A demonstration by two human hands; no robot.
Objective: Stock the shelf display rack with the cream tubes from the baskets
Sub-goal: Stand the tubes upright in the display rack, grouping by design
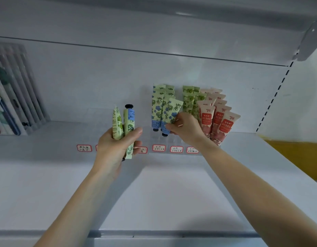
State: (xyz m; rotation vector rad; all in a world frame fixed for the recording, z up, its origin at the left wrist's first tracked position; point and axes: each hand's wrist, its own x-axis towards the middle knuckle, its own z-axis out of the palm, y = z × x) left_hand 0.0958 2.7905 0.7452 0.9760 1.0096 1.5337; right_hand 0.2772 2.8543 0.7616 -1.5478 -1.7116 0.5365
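Observation:
A clear tiered display rack (155,138) stands on the white shelf, holding rows of blue-flower tubes (156,109), green-flower tubes (188,100) and red-label pink tubes (217,120). My right hand (185,128) grips a blue-flower tube (172,113), tilted, cap down, at the front of the blue row. My left hand (116,145) is left of the rack, holding two or three cream tubes (128,125); one points its black cap up. No basket is in view.
Red-bordered price labels (158,148) line the rack's front edge. Packaged items (11,97) stand at the shelf's far left. The upper shelf (154,24) overhangs. A yellow surface (294,157) lies at the right, past the slotted upright.

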